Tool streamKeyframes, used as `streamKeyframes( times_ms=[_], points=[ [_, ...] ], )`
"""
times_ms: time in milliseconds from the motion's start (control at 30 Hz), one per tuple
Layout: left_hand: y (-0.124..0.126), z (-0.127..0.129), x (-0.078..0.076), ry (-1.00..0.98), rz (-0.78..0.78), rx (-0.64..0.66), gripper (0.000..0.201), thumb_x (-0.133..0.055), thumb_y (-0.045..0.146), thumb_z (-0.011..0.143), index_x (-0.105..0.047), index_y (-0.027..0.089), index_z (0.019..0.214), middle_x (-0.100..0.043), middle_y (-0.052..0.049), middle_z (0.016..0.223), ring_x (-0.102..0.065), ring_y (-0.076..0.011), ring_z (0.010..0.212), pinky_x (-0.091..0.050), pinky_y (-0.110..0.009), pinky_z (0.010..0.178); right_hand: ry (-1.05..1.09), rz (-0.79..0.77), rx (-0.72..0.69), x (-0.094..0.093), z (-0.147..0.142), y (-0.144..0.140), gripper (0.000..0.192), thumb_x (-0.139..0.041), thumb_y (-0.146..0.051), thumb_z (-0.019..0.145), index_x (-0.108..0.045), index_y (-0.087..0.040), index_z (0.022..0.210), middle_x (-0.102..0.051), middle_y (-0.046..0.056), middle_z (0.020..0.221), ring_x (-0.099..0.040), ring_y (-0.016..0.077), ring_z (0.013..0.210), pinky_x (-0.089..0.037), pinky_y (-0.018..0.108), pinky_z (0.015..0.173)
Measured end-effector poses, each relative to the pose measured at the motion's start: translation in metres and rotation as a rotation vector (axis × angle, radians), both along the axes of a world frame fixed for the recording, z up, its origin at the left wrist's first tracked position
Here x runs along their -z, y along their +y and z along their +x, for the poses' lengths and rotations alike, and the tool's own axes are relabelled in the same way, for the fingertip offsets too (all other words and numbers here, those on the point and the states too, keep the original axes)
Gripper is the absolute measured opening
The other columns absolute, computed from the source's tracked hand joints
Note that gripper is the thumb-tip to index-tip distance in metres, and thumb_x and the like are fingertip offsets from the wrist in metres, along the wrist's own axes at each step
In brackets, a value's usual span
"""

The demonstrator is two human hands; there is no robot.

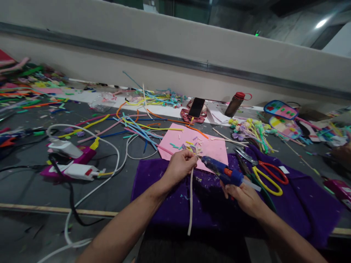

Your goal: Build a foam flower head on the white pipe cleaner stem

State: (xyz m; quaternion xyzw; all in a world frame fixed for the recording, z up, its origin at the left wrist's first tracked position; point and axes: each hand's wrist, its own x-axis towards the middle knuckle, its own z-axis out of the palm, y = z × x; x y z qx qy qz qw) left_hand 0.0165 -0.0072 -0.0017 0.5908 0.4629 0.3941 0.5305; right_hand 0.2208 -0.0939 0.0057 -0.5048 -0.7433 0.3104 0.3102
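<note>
A long grey worktable spreads out under and well beyond both hands, strewn with craft scraps. Directly beneath the hands lies a purple cloth, draped over the table's near edge and running on past the right hand. Just beyond the fingertips of both hands sits a pink sheet with small coloured offcuts scattered on it. Farther out from the left hand, a loose tangle of coloured strips fans across the table, and well off to that hand's outer side white cables loop round some white and magenta tools. The left hand is closed in a pinch on the top end of a thin white strip, which hangs down from the fingers toward the person's body, over the cloth and past the table edge. The right hand is clenched round the grip of a blue glue gun, whose nozzle points toward the left hand's fingertips and ends just beside the pinched end of the strip. Just to the outer side of the right hand, on the cloth, lie scissors with red and yellow handles. Well beyond the right hand stand a dark phone propped upright and a bottle with a red cap.
</note>
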Motion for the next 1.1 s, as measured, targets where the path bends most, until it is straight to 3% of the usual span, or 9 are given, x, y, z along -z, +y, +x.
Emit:
streamKeyframes(
  times_ms=[100, 167, 300, 400, 500, 633, 767, 933, 1100],
  points=[
    [0.0, 0.0, -0.002, -0.045, -0.03, -0.001, 0.02, -0.058, 0.032, 0.069, -0.051, 0.016, 0.059, -0.05, 0.004, 0.046, -0.038, -0.0054, 0.036, -0.028, -0.018, 0.038, -0.05, 0.065, 0.0, -0.002, 0.007, -0.001, 0.038, -0.033, -0.039, 0.088, -0.051, -0.018, 0.061, -0.055, 0.003, 0.06, -0.051, 0.0149, 0.057, -0.038, 0.026, 0.055],
    [0.0, -0.002, -0.005, -0.109, -0.091, 0.002, 0.021, -0.059, 0.032, 0.068, -0.051, 0.015, 0.06, -0.054, 0.003, 0.051, -0.038, -0.0044, 0.035, -0.027, -0.017, 0.036, -0.118, 0.168, 0.095, -0.004, 0.011, 0.002, 0.033, -0.036, -0.037, 0.087, -0.054, -0.018, 0.068, -0.057, 0.003, 0.065, -0.053, 0.0155, 0.06, -0.039, 0.027, 0.057],
    [0.003, -0.006, -0.007, -0.244, -0.231, 0.061, 0.024, -0.059, 0.035, 0.069, -0.054, 0.013, 0.061, -0.054, 0.002, 0.05, -0.034, -0.0022, 0.032, -0.019, -0.016, 0.033, -0.418, 0.29, 0.219, 0.0, 0.01, 0.013, 0.023, -0.049, -0.036, 0.081, -0.057, -0.017, 0.09, -0.058, 0.005, 0.077, -0.056, 0.018, 0.068, -0.041, 0.027, 0.06],
    [0.005, -0.009, -0.008, -0.326, -0.294, 0.12, 0.026, -0.058, 0.035, 0.07, -0.054, 0.012, 0.058, -0.048, 0.003, 0.045, -0.029, -0.0013, 0.03, -0.016, -0.017, 0.032, -0.646, 0.274, 0.198, 0.008, 0.008, 0.016, 0.03, -0.053, -0.041, 0.078, -0.058, -0.017, 0.095, -0.059, 0.007, 0.082, -0.058, 0.0199, 0.07, -0.041, 0.028, 0.058],
    [0.003, -0.009, -0.01, -0.365, -0.343, 0.164, 0.024, -0.059, 0.032, 0.069, -0.055, 0.012, 0.057, -0.05, 0.003, 0.046, -0.027, -0.0006, 0.03, -0.014, -0.018, 0.031, -0.715, 0.274, 0.132, 0.005, 0.008, 0.013, 0.037, -0.056, -0.046, 0.076, -0.06, -0.018, 0.099, -0.06, 0.009, 0.089, -0.059, 0.0217, 0.074, -0.042, 0.029, 0.058],
    [0.0, -0.006, -0.013, -0.32, -0.36, 0.19, 0.027, -0.059, 0.034, 0.07, -0.054, 0.013, 0.054, -0.041, 0.005, 0.037, -0.026, -0.0017, 0.029, -0.013, -0.018, 0.032, -0.436, 0.336, 0.072, -0.019, 0.004, 0.017, 0.024, -0.052, -0.033, 0.083, -0.062, -0.02, 0.1, -0.062, 0.009, 0.095, -0.06, 0.0192, 0.081, -0.045, 0.029, 0.067],
    [-0.002, -0.005, -0.011, -0.293, -0.339, 0.243, 0.031, -0.058, 0.038, 0.071, -0.054, 0.012, 0.054, -0.037, 0.006, 0.035, -0.024, -0.0017, 0.029, -0.011, -0.018, 0.033, -0.122, 0.292, -0.004, -0.036, -0.013, 0.037, 0.016, -0.052, -0.026, 0.083, -0.063, -0.019, 0.093, -0.064, 0.005, 0.082, -0.059, 0.015, 0.071, -0.045, 0.026, 0.063],
    [-0.002, -0.006, -0.009, -0.301, -0.325, 0.231, 0.032, -0.058, 0.039, 0.071, -0.055, 0.012, 0.055, -0.038, 0.005, 0.038, -0.024, -0.0015, 0.029, -0.011, -0.019, 0.033, 0.044, 0.184, -0.017, -0.028, -0.033, 0.059, 0.011, -0.055, -0.024, 0.08, -0.064, -0.018, 0.084, -0.065, 0.002, 0.076, -0.059, 0.0135, 0.068, -0.045, 0.024, 0.061],
    [-0.002, -0.006, -0.008, -0.321, -0.328, 0.254, 0.031, -0.058, 0.038, 0.072, -0.056, 0.012, 0.054, -0.039, 0.005, 0.039, -0.024, -0.0014, 0.03, -0.01, -0.019, 0.033, 0.162, 0.107, 0.0, -0.02, -0.036, 0.061, 0.012, -0.056, -0.024, 0.079, -0.063, -0.016, 0.085, -0.063, 0.002, 0.074, -0.057, 0.0117, 0.063, -0.044, 0.023, 0.057]
  ],
)
